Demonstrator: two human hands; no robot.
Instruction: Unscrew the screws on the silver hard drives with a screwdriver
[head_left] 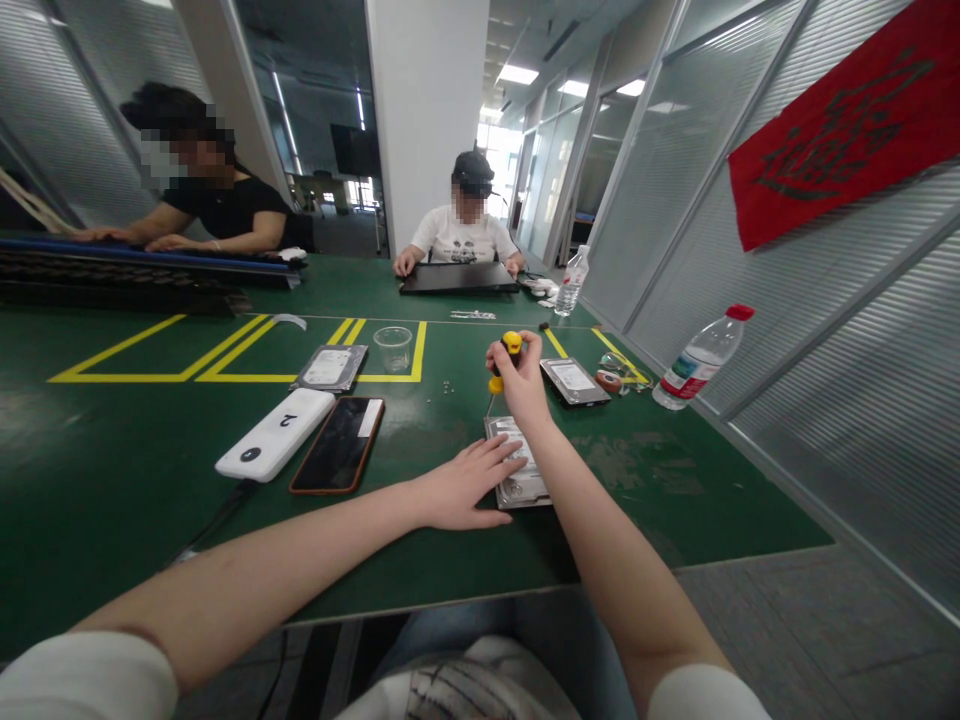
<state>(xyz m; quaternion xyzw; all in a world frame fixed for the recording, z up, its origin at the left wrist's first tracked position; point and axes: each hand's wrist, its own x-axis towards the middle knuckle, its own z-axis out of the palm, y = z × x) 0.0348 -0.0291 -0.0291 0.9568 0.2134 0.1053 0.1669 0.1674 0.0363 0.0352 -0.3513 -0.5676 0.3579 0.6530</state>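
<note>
A silver hard drive (525,488) lies flat on the green table, near its front edge. My left hand (466,484) rests on the drive's left part with its fingers spread. Above the drive's far end, my right hand (519,370) is wrapped round a yellow and black screwdriver (512,343). The screwdriver points down, its thin shaft reaching the drive's far left corner. Whether the tip sits in a screw is too small to tell. Several tiny screws (447,387) lie on the table beyond my left hand.
Left of my hands are a phone (338,446), a white power bank (276,435), another drive (331,367) and a plastic cup (394,349). At right are a third drive (574,381), a tape roll (608,381) and a bottle (701,360). Two people sit across the table (360,284).
</note>
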